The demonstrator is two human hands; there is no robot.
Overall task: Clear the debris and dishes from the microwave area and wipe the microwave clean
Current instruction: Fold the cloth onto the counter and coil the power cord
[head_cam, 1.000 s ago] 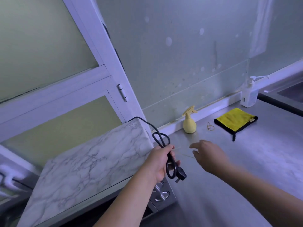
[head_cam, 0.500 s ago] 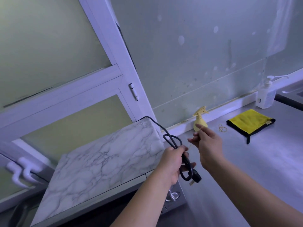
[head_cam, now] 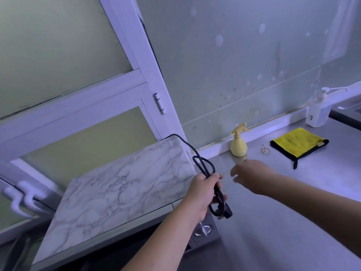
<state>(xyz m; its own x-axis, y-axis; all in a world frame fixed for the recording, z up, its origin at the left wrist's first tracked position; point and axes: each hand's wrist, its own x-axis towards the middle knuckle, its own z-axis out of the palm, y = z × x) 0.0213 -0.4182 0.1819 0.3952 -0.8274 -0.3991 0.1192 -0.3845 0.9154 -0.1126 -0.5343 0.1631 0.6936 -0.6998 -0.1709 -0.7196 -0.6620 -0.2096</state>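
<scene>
A bundled black power cord is gripped in the left hand, fingers curled round the folded loops; the black plug is left hanging just below the fist. The hand is held at the front right corner of the marble-patterned microwave, above its silver control panel, where one round metal knob is seen. The cord's free length is traced up from the fist, over the microwave's right edge, to its back right corner, where it is lost behind the housing. The right hand is held just beside the left, over the grey steel table, palm down, fingers loosely spread; nothing is seen in it, though the fingertips are blurred. Farther back, a small pale yellow spray bottle is stood upright by the white ledge at the wall's foot. A thin tan rubber band is laid flat just right of it. A yellow microfibre cloth with black trim is laid folded on the table right of the band. A clear pump dispenser bottle is stood at the far right by the wall. The microwave is set at the table's left, in front of a white-framed frosted window with a white hinge. Two white handles are seen at the left edge.
</scene>
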